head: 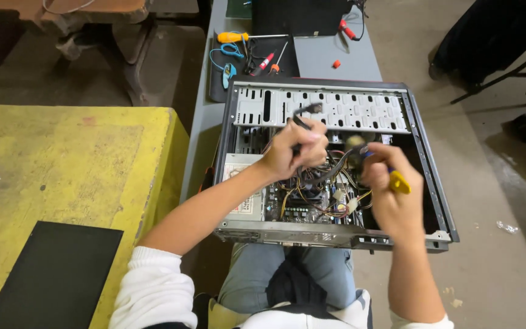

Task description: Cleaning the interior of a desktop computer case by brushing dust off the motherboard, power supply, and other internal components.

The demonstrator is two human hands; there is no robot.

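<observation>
The open black steel computer case point(336, 164) lay on its side at the near end of the grey bench point(321, 58). Inside it, the left hand point(293, 149) was closed around a bundle of black cables point(307, 111). Just to the right, the right hand point(391, 192) gripped a yellow-handled brush point(399, 182), its bristles among the wires.

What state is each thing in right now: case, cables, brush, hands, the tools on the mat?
Case: on its side, side panel off, inside exposed.
Cables: loose, bunched up above the board.
Left hand: closed on a black cable.
Right hand: closed on a yellow-handled brush, bristles blurred.
Mat tools: lying loose, untouched.
Black panel: flat on the yellow table.
</observation>
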